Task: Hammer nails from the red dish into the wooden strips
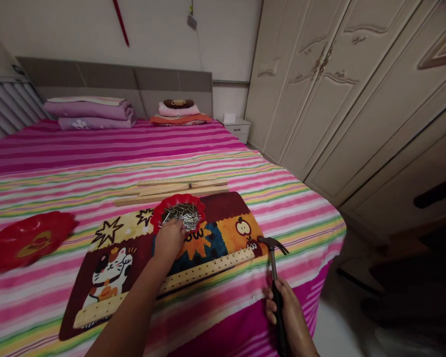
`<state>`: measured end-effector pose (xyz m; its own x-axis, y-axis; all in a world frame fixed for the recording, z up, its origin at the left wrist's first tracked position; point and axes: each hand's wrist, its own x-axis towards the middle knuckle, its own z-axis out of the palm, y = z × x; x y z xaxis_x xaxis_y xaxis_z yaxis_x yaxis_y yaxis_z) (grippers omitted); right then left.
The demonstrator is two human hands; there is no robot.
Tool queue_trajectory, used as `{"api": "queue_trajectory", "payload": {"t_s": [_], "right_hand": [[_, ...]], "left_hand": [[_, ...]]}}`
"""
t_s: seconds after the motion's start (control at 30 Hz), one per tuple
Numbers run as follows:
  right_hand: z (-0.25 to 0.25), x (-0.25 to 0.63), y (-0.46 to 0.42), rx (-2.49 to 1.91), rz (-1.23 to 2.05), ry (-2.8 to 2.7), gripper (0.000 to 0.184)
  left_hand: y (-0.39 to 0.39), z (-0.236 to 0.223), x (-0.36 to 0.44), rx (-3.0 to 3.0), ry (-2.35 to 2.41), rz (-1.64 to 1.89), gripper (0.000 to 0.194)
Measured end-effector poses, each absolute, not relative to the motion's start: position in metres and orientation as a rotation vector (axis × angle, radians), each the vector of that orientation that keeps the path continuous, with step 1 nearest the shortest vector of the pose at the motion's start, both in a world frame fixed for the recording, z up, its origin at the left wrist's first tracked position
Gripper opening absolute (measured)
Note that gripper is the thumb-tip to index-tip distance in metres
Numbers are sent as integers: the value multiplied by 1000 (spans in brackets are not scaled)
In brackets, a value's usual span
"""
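A bed point(96, 136) with striped covers bears a printed mat point(226, 202), along whose near side lies a long perforated wooden strip point(208, 267); plain wooden slats point(174, 188) lie at the mat's far side. At the right, a claw hammer point(274, 265) is grasped around its handle by the right hand point(288, 302), its head near the strip's right end. A red scalloped bowl point(156, 215) stands toward the mat's far edge, holding loose metal nails point(182, 213), with the left hand point(172, 235) at its near rim. For this apparent picking step, a light pinch on the shank, points kept clear of the skin, should serve best. Whether the left fingers have closed on a nail cannot be told: the hand's back hides them. The left forearm covers part of the strip; both forearms are cut off below; the small upright pins along the strip's right part are too fine to judge for depth.
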<state>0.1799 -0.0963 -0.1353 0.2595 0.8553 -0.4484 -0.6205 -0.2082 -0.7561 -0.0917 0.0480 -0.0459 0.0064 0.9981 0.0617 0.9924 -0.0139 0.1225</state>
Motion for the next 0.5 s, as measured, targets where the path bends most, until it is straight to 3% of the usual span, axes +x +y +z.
{"api": "queue_trajectory", "payload": {"t_s": [0.1, 0.3, 0.5], "right_hand": [[-136, 180, -96, -1139, 1380, -267, 37], [-137, 180, -95, -1132, 1374, -269, 38], [-138, 180, -96, -1134, 1376, -272, 38]], "left_hand": [[47, -46, -95, 2171, 2203, 199, 28], [48, -47, -97, 2183, 2118, 219, 17], [50, -50, -105, 2041, 2130, 500, 18]]}}
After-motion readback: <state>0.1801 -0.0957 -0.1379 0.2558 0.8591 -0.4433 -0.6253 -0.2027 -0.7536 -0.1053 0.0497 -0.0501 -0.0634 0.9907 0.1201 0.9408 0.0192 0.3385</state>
